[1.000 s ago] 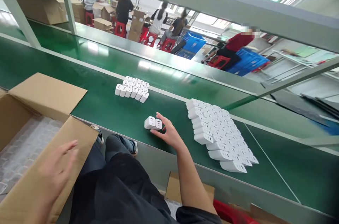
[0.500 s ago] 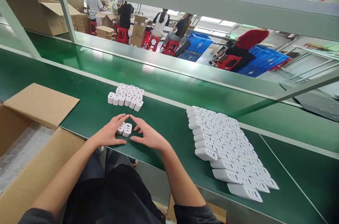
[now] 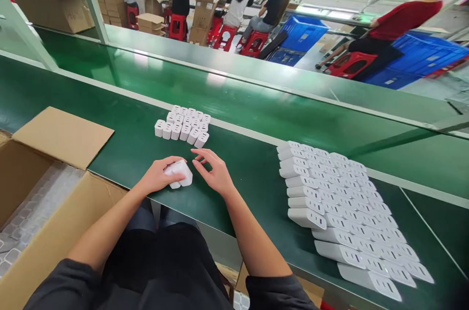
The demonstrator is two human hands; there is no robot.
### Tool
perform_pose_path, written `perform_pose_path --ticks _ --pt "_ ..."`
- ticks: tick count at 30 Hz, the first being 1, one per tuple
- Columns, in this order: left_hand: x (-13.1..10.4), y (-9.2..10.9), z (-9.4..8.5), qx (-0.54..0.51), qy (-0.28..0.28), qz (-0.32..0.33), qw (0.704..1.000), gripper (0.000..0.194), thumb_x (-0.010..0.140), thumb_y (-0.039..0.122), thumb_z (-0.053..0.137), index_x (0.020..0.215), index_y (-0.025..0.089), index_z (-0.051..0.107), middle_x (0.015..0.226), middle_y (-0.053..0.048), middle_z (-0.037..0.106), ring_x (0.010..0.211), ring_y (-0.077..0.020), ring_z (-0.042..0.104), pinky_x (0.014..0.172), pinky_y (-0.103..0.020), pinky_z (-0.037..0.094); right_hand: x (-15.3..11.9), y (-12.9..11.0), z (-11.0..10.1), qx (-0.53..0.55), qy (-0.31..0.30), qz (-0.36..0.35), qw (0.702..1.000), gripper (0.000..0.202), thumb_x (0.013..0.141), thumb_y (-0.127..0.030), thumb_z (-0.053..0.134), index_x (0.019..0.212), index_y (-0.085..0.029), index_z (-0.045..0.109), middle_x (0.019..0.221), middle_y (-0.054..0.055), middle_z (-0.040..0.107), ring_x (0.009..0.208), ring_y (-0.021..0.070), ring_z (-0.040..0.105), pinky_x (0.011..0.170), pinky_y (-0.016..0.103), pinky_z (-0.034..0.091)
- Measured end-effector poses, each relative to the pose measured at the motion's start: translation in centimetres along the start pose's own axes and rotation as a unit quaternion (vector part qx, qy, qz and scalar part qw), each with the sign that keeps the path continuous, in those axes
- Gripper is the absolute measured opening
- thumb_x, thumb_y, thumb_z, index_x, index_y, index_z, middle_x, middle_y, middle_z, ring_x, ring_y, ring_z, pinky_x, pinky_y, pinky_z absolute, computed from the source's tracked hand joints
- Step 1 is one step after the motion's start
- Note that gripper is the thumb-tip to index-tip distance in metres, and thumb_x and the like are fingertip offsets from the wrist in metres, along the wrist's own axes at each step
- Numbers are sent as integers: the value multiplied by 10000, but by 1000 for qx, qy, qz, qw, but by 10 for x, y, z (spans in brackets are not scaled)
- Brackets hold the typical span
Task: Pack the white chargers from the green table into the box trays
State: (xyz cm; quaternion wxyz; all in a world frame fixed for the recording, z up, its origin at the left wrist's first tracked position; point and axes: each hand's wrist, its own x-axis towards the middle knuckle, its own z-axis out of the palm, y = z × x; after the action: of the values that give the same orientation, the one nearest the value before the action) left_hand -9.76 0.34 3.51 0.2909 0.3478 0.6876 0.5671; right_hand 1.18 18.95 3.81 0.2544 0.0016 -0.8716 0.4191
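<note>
My left hand [image 3: 163, 173] is closed around two white chargers [image 3: 186, 174], tilted so their plain sides show, just above the near edge of the green bench. To their right my right hand [image 3: 212, 168] is held with fingers apart and curved, nothing in it. Beyond both hands, a small block of white chargers [image 3: 185, 127] stands upright in rows, port slots facing up. A much larger slanted group of white chargers [image 3: 340, 207] covers the bench on my right.
An open cardboard box [image 3: 66, 217] with clear plastic trays [image 3: 40, 207] stands at my left. A pale strip [image 3: 249, 133] runs along the green bench [image 3: 242, 168]. Beyond, several people sit on red stools [image 3: 178, 27] near blue crates [image 3: 302, 34].
My left hand has gripped the two chargers, lifting and tipping them from upright. My right hand has drawn away from them to the right. The camera view has shifted.
</note>
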Motion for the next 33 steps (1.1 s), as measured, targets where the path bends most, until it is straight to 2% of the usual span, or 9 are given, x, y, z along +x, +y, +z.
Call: perform_pose_path --ticks 4,9,16,21,25,26,28,30,33 --pt "-32 -4 10 -340 134 -88 927 693 699 708 738 1084 133 704 892 -71 710 718 -140 603 639 -215 449 -2 -30 13 12 -39 -109 993 271 941 -261 601 1211 -237 612 1220 104 635 1044 205 648 849 366 592" --pt "-83 -2 15 -436 262 -72 858 757 579 695 832 1057 124 699 846 -64 697 682 -126 598 647 -226 467 -7 -69 56 -51 -74 -232 969 407 888 -222 673 1271 -231 536 1370 156 532 1141 268 608 895 447 587" --pt "-155 -11 -21 -485 419 -12 767 802 541 729 828 1039 114 697 790 -59 660 652 -123 568 627 -237 449 2 -102 154 50 -67 -317 945 449 839 -131 706 1235 -264 542 1326 140 537 1069 278 641 800 442 617" --pt "-224 -22 -51 -390 482 2 785 805 665 771 721 1150 131 657 900 -90 671 732 -153 589 656 -253 436 7 -147 213 65 -179 -410 892 220 890 -102 607 1057 -244 607 1286 130 555 1081 276 628 822 434 601" --pt "-339 -20 -94 -118 533 -68 835 783 792 786 566 1336 224 548 1261 -146 622 1142 -298 583 910 -404 489 24 -186 259 96 -259 -462 843 133 896 -103 578 954 -219 611 1296 143 554 1115 284 601 859 449 578" --pt "-377 -19 -105 2 591 -118 798 700 845 728 548 1368 264 515 1371 -128 563 1268 -314 513 1012 -450 453 30 -195 274 98 -281 -471 831 105 896 -115 582 916 -215 611 1311 146 548 1130 292 589 863 457 572" --pt "-454 -20 -124 245 701 -275 610 598 904 598 537 1399 270 474 1481 -110 469 1434 -350 325 1175 -553 283 40 -209 310 87 -330 -493 800 85 895 -139 600 852 -210 617 1340 145 534 1153 307 568 883 479 556" --pt "-519 -27 -137 349 700 -422 458 665 898 515 551 1451 170 423 1537 -182 380 1473 -428 211 1188 -643 183 44 -223 354 58 -389 -522 756 81 886 -155 626 830 -212 642 1369 141 522 1181 322 547 914 510 534" --pt "-569 -46 -146 291 654 -531 454 710 925 460 487 1491 58 337 1473 -274 432 1373 -458 396 1090 -626 362 31 -245 430 16 -477 -575 665 66 853 -149 679 840 -212 693 1384 141 530 1264 346 495 960 536 492"
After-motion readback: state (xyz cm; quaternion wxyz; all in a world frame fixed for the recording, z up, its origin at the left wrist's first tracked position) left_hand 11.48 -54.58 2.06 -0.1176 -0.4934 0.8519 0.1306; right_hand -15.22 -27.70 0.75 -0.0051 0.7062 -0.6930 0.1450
